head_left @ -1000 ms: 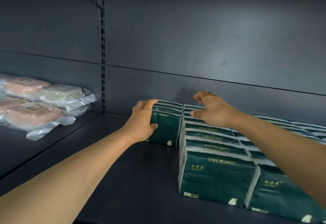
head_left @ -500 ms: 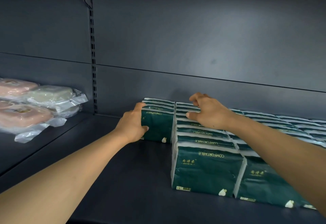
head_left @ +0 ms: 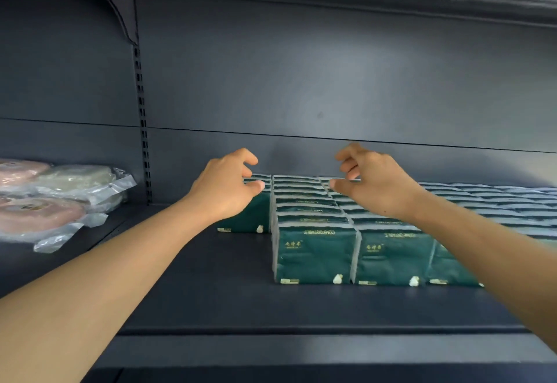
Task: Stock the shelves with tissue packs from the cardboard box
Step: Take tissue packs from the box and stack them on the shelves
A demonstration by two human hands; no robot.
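Your left hand [head_left: 224, 185] and right hand [head_left: 375, 182] hover loosely curled, holding nothing, over the far tissue packs [head_left: 313, 250] on the shelf [head_left: 211, 286].

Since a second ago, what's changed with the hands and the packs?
Both hands let go and lifted. The left hand came off the short left row it was pressing; the right hand rose off the next row's tops. Both now hover with fingers loosely curled, holding nothing. The green packs stay lined up on the shelf; the wrapped goods at left are unmoved.
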